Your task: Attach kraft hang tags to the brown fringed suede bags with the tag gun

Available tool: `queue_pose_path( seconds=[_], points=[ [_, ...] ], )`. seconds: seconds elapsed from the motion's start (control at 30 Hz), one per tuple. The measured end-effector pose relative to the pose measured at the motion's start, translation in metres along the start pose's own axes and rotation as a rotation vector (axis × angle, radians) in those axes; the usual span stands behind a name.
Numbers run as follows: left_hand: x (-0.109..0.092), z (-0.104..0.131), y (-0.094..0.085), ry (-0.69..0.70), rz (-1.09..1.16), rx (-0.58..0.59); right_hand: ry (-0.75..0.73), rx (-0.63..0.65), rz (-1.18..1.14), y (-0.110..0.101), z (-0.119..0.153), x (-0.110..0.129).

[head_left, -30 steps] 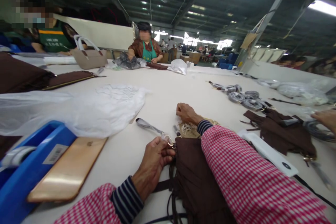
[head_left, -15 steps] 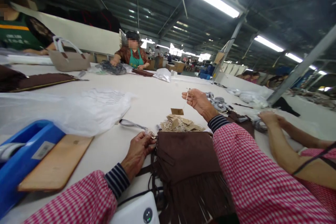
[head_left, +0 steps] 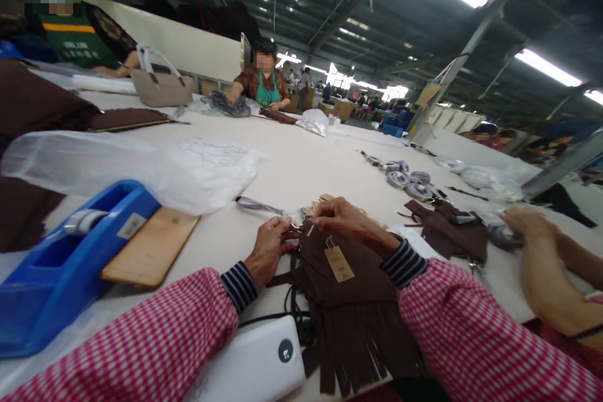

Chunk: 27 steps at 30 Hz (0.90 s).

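Observation:
A dark brown fringed bag [head_left: 358,298] lies flat in front of me, its fringe pointing toward me. My left hand [head_left: 272,250] is closed at the bag's upper left corner, pinching the metal ring end of its strap. Close beside it, my right hand [head_left: 351,225] pinches the string of a brown paper hang tag [head_left: 339,264], which dangles over the bag's front. Behind my right hand is a heap of more tags [head_left: 325,200], largely covered by it. A grey strap [head_left: 257,205] runs out from the left hand.
A blue tape dispenser [head_left: 70,264], a gold phone [head_left: 153,248] and a white power bank [head_left: 254,364] lie at left and front. Clear plastic [head_left: 188,169] sits behind. Coiled grey straps [head_left: 405,179] and another brown bag [head_left: 452,229] are right, near a co-worker's arms [head_left: 541,257].
My right hand has come down and left from above the tag heap to the bag's corner, bringing the tag over the bag. My left hand stays at the ring. The view has shifted.

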<state>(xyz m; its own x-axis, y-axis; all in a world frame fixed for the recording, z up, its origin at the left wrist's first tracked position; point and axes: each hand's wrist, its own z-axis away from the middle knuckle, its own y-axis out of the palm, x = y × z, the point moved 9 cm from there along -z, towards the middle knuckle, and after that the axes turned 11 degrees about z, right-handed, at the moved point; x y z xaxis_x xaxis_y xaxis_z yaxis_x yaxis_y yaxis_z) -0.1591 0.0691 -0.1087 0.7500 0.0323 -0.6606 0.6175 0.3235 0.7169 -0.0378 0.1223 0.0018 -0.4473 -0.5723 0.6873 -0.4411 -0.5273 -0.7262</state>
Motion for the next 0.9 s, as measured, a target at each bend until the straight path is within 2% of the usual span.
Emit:
queue_pose_path(
  seconds=[0.17,0.47,0.7,0.9],
  points=[
    [0.001,0.0,0.0,0.01,-0.013,0.022,-0.052,-0.191,0.11,0.004,-0.014,0.002],
    [0.001,0.003,0.002,-0.021,-0.024,-0.007,-0.078,-0.361,0.418,0.003,-0.006,0.01],
    [0.003,0.0,0.001,-0.033,-0.037,0.001,-0.041,-0.356,0.589,0.013,-0.001,0.017],
    [0.003,0.0,0.001,-0.045,-0.021,0.019,-0.034,-0.349,0.537,0.017,-0.002,0.013]
  ],
)
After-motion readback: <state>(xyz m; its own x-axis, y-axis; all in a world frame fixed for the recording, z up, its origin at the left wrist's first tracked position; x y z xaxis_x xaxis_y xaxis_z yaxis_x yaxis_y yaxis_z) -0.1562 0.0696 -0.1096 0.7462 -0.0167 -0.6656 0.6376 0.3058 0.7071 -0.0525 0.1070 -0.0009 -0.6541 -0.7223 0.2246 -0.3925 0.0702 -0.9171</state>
